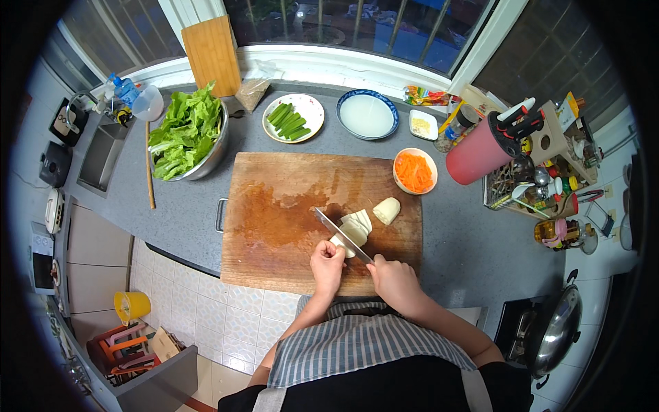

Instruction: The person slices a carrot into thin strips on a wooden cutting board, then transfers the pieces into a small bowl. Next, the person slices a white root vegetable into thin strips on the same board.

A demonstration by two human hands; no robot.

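Holding knife [342,235] by the handle, clenched in right grip [398,283], with blade slanting ahead and leftward of it. Steadying partly sliced pale vegetable [357,224] with curled left grip [327,269], just ahead of both grips on wooden cutting board [274,237]. Possible nick to left fingertips, close beside blade, from poor tucking or slippage on wet-looking wood. Likewise possible: skewed slices, from loose left hold.

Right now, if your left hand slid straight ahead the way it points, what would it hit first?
The left hand would most likely meet the pale vegetable piece it seems to touch, then the knife blade just beyond. Depth is hard to judge from this one view.
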